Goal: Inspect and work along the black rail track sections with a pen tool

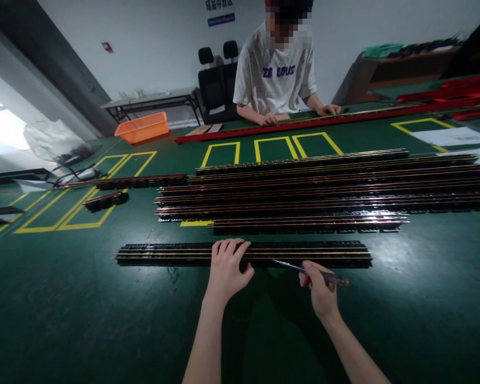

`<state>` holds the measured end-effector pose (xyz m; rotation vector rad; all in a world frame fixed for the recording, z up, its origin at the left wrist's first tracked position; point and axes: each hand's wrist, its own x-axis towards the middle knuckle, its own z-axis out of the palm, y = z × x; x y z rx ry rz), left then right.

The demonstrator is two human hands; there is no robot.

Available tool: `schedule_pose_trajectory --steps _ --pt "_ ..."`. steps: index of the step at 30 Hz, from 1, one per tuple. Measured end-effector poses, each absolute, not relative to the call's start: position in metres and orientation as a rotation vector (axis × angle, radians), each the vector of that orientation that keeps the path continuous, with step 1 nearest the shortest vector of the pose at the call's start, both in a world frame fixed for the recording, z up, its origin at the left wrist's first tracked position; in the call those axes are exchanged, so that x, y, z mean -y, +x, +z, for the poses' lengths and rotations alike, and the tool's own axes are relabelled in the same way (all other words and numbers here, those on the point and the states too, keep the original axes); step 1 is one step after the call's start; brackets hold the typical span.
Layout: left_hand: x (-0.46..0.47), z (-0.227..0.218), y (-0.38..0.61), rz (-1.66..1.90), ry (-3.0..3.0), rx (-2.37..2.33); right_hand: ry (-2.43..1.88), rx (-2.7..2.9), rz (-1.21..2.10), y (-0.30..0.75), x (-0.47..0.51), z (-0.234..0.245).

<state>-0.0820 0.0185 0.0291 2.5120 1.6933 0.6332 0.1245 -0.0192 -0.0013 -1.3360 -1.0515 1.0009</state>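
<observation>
The left hand (226,269) conceals part of the black strip (288,249); the fingers (312,272) of the right hand (320,292) cover part of the tool's handle (336,279). Both forearms (208,336) are cut by the frame's lower edge, the wall sign (220,10) by its upper. Print on the white sheet (442,137) is too small to read.
</observation>
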Motion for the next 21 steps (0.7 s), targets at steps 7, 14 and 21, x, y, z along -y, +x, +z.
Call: schedule_pose_trajectory --steps 7,14,21 --pt "-0.0188 0.0247 -0.0751 0.651 2.506 -1.693 -1.34 1.04 0.985 0.1233 0.0191 -0.0008" --pt "-0.0214 0.0215 -0.0732 0.662 2.536 -1.721 -1.346 1.087 0.96 0.1253 0.0181 -0.0007" --pt "-0.0227 0.0186 -0.0744 0.671 2.52 -1.732 -1.334 1.077 0.966 0.1266 0.0181 -0.0036"
